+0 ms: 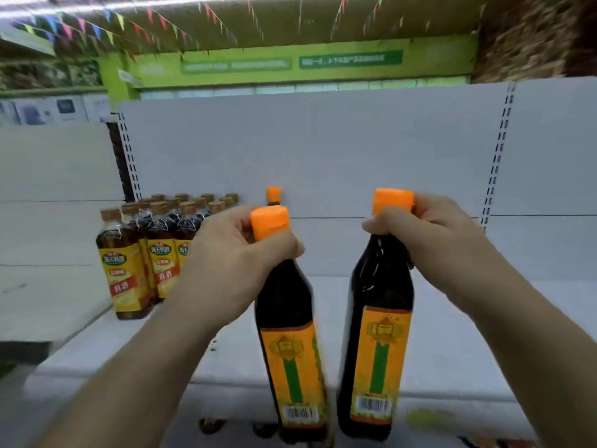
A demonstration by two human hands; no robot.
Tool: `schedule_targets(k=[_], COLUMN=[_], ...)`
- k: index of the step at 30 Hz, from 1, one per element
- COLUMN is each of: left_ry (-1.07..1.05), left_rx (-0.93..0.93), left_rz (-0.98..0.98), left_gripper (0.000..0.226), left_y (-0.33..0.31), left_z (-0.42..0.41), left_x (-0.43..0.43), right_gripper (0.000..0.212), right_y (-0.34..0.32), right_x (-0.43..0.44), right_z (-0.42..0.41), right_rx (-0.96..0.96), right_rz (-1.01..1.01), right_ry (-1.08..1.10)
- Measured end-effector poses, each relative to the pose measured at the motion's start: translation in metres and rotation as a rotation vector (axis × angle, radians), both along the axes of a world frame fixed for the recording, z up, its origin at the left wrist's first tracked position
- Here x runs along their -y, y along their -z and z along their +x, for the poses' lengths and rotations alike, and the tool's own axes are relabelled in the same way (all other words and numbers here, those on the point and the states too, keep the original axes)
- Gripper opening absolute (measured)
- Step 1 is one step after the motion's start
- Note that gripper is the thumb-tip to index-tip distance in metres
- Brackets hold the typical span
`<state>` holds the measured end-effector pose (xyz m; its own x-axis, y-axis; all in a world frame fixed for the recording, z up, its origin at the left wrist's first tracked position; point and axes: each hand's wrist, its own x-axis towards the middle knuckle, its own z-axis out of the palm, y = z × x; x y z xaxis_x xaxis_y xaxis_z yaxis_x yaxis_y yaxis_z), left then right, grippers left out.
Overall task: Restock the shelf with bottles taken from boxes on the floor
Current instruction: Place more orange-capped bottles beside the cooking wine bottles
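My left hand (232, 253) grips the neck of a dark bottle (287, 324) with an orange cap and a yellow-and-green label. My right hand (429, 240) grips the neck of a second bottle (381, 321) of the same kind. Both bottles hang upright in front of the white shelf (452, 334), side by side and a little apart. Another orange-capped bottle (274, 195) stands at the back of the shelf, mostly hidden behind my left hand.
Several amber bottles (129, 270) with brown caps and yellow labels stand in rows at the shelf's left. The white back panel (323, 150) rises behind. Slotted uprights (497, 147) frame the bay. A lower shelf with round dark items shows below the front edge.
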<state>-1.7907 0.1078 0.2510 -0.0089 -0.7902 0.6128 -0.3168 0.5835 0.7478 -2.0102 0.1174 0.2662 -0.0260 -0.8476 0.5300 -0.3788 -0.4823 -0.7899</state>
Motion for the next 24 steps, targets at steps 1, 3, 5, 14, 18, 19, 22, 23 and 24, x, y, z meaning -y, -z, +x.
schedule_targets(k=[1,3,5,14,18,19,22,23,24], left_ry=[-0.003,-0.020,-0.035,0.066,0.130,0.140,0.140,0.145,0.147], left_rx=[-0.005,-0.006,0.006,0.091,0.096,0.113,0.145,0.151,0.158], left_rz=[-0.007,-0.016,-0.014,0.019,0.062,0.064,0.083,0.087,0.094], left_gripper=[0.035,0.036,0.038,0.033,0.034,0.033,0.026,0.023,0.022], left_y=[-0.002,-0.004,-0.004,0.011,0.015,0.017,0.023,0.025,0.026], left_z=[-0.003,-0.008,-0.009,-0.006,-0.002,-0.001,0.003,0.003,0.003], left_x=[0.008,0.027,0.047,0.128,0.159,0.167,0.190,0.197,0.203], right_gripper=[0.030,0.030,0.030,0.029,0.032,0.031,0.029,0.030,0.030], right_y=[-0.002,-0.003,-0.001,0.023,0.029,0.029,0.033,0.035,0.037], right_x=[0.010,0.032,0.052,0.118,0.140,0.145,0.157,0.161,0.164], right_z=[-0.002,-0.007,-0.009,0.001,0.009,0.010,0.014,0.016,0.018], right_rx=[-0.001,0.002,0.006,-0.094,-0.131,-0.140,-0.162,-0.163,-0.165], right_rz=[-0.001,0.000,0.008,0.036,0.045,0.051,0.071,0.074,0.075], right_ry=[-0.017,-0.026,-0.022,0.098,0.126,0.134,0.159,0.167,0.178])
